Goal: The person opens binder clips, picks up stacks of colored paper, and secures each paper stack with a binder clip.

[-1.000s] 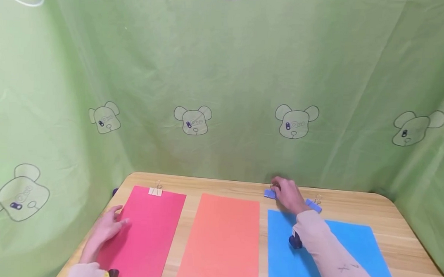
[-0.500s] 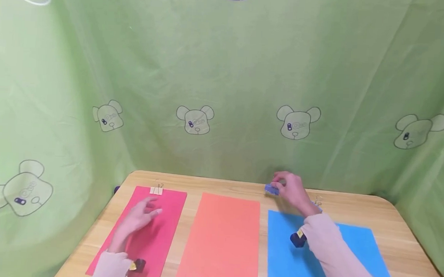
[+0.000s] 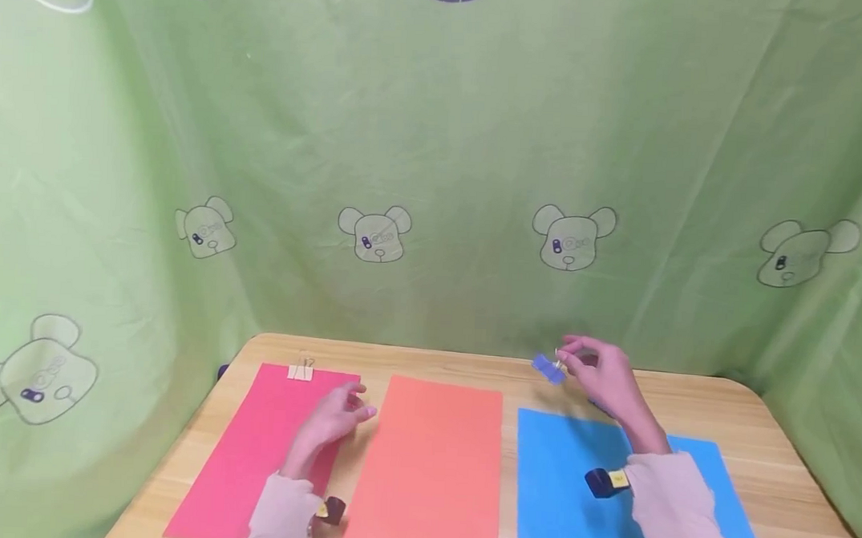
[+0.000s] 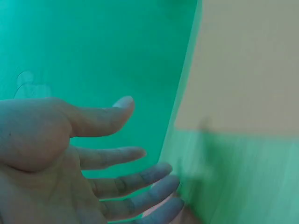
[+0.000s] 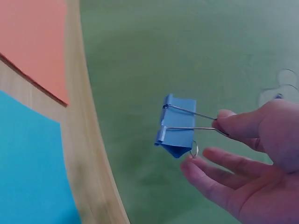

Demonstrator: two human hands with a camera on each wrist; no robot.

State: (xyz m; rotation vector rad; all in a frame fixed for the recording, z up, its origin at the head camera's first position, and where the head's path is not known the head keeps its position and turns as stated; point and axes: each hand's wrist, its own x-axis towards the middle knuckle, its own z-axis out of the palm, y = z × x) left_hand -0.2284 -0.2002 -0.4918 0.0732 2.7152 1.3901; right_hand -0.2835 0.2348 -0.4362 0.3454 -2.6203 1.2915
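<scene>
My right hand [image 3: 609,379] holds a blue binder clip [image 3: 548,369] up near the table's back edge. In the right wrist view, the thumb is at the end of one wire handle of the clip [image 5: 181,128], whose body points away from the fingers. A second blue binder clip [image 3: 601,407] lies mostly hidden behind the right wrist. My left hand [image 3: 332,417] hovers with loosely spread fingers over the right edge of the pink paper [image 3: 265,438]. Nothing is in its palm in the left wrist view. A white binder clip [image 3: 300,372] sits at the pink paper's top edge.
An orange paper stack [image 3: 429,469] lies in the middle of the wooden table [image 3: 776,461]. To its right is a blue paper stack [image 3: 552,483], partly under the right forearm. A green curtain [image 3: 459,286] hangs close behind the back edge.
My right hand has lifted the blue binder clip off the table and moved a little right with it. The left hand has moved right across the pink paper toward the orange one.
</scene>
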